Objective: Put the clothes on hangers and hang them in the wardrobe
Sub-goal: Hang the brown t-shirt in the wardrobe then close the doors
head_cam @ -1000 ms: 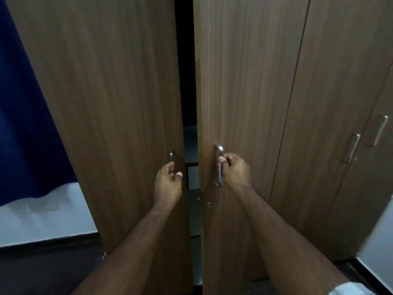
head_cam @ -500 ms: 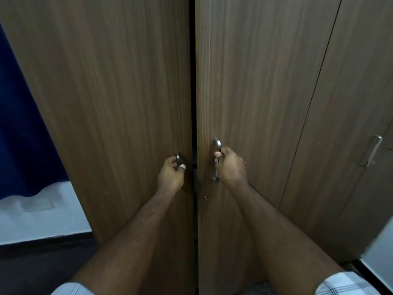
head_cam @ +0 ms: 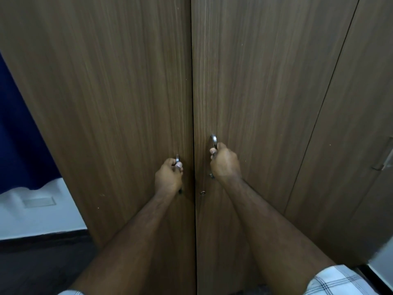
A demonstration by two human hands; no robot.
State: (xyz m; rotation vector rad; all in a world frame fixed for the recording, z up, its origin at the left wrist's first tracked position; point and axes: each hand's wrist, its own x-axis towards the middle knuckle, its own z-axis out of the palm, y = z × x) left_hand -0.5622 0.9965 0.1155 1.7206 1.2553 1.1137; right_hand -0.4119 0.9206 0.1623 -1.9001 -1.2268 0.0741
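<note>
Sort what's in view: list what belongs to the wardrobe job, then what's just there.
Belongs to the job:
left door, left handle, gripped by left hand
right door, right handle, gripped by right hand

Just there:
neighbouring door and its handle
keyhole
blue curtain

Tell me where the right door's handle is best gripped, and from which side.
Grip the right door handle on its vertical metal bar, fingers hooking in from the side, as the right hand does now. The bar bows off the right door, leaving a gap for fingers.
</note>
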